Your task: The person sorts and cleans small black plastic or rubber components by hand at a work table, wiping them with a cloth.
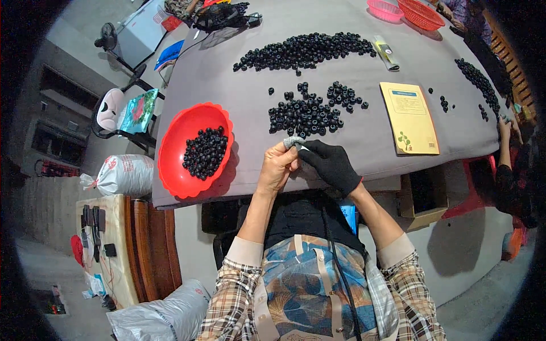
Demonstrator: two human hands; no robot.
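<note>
My left hand [277, 166], bare apart from a grey covering on a fingertip, meets my right hand [333, 165] in a black glove at the table's near edge. The fingers of both are pinched together; what lies between them is too small or hidden to make out. Just beyond them lies a loose cluster of small round black pieces [304, 116], some with a hole showing. A red scalloped bowl [170, 153] on the left holds more such black pieces [205, 153]. Farther back spreads a larger heap of them [307, 50].
A yellow booklet [410, 122] lies to the right, with a small tube-like packet [386, 53] behind it. Pink and red baskets [421, 14] stand at the far right. Another person's hand [505, 129] is by more black pieces [479, 79]. A chair [128, 132] stands left.
</note>
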